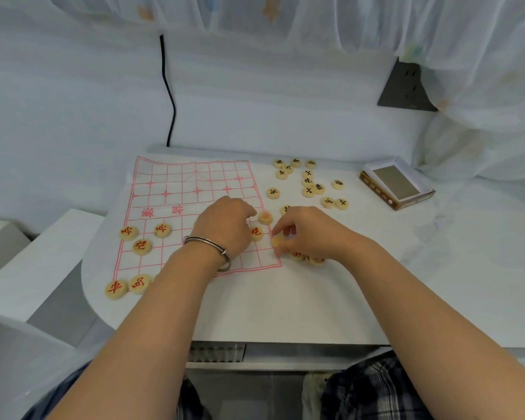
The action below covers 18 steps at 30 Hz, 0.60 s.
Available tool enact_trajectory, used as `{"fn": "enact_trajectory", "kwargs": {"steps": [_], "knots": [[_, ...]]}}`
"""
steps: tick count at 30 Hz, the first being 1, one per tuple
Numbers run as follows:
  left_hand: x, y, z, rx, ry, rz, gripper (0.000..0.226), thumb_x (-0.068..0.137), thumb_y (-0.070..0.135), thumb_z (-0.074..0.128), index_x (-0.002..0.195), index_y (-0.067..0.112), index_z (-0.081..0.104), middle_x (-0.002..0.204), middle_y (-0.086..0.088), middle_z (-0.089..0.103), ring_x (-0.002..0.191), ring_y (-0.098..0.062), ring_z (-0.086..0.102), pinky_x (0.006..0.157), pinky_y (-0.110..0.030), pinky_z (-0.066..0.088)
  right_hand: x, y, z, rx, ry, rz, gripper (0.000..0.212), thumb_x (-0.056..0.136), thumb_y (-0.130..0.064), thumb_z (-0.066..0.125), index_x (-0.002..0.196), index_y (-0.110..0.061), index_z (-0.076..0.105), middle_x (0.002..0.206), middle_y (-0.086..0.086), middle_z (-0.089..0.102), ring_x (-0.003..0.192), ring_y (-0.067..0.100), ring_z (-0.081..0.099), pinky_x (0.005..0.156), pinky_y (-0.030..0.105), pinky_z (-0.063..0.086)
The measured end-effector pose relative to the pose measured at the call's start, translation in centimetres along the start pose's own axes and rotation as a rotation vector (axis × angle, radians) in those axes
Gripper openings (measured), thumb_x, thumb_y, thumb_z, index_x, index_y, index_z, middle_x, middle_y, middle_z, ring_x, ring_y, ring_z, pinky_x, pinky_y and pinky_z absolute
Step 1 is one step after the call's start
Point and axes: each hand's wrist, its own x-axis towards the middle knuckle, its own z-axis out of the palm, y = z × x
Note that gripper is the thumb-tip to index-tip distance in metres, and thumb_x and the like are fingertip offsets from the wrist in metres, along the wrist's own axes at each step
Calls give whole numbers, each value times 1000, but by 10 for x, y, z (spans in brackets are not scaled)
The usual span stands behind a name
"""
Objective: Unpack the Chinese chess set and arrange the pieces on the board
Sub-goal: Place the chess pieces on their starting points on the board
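Board (194, 177): red pieces (142, 247) stand from seven to nine o'clock, so I judge we're mid-arrangement on the red half.
Box (396, 186): off the board at three o'clock.
Left hand (225, 228): fingers curled over the board's centre; I can't tell if they grip anything.
Right hand (309, 234): thumb and forefinger pinch a pale piece (278, 241) at the four o'clock edge. Next it needs its crossing.
Black pieces (308, 181): loose at two o'clock, unplaced.
Hidden: whatever lies under both hands; the pinched piece's face is blurred.
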Motion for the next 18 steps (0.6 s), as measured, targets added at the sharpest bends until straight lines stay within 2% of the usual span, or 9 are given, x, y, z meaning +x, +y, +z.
{"fn": "enact_trajectory", "kwargs": {"steps": [4,7,10,12,15,18], "knots": [[-2,4,1,19,-8,30,44,92,8,40,132,22,53,135,-2,52,126,-20,44,103,-34,40,3,-4,4,4,39,-1,23,76,-20,74,97,-14,69,91,-2,61,82,16,57,74,30,50],[-3,5,1,30,-5,46,44,92,9,40,131,23,53,133,-2,53,125,-20,44,102,-35,41,5,-2,4,15,186,12,13,78,-14,70,88,-13,62,83,-3,57,77,16,54,67,28,45],[-4,6,0,37,-10,62,43,93,10,39,132,22,53,131,-3,54,123,-21,45,100,-34,42,5,6,6,-129,233,-4,10,84,-10,63,94,-12,62,88,-2,55,81,16,52,67,25,40],[-7,9,-1,51,-14,84,42,94,11,38,132,22,52,128,-5,55,121,-22,46,98,-34,42,3,10,7,-164,203,-9,16,86,-5,59,99,-12,65,96,1,59,88,19,56,71,27,44],[-13,12,0,92,-25,125,39,96,14,38,131,21,53,123,-7,57,116,-23,49,93,-36,46,-6,8,-1,-93,191,7,27,86,-2,58,112,-11,64,107,2,60,97,17,57,80,26,46],[-16,10,1,118,-23,142,37,96,14,37,126,19,58,117,-7,59,108,-24,52,86,-35,48,-12,10,-7,-11,221,40,32,88,-7,60,120,-13,62,112,0,59,100,11,51,81,19,37]]}}
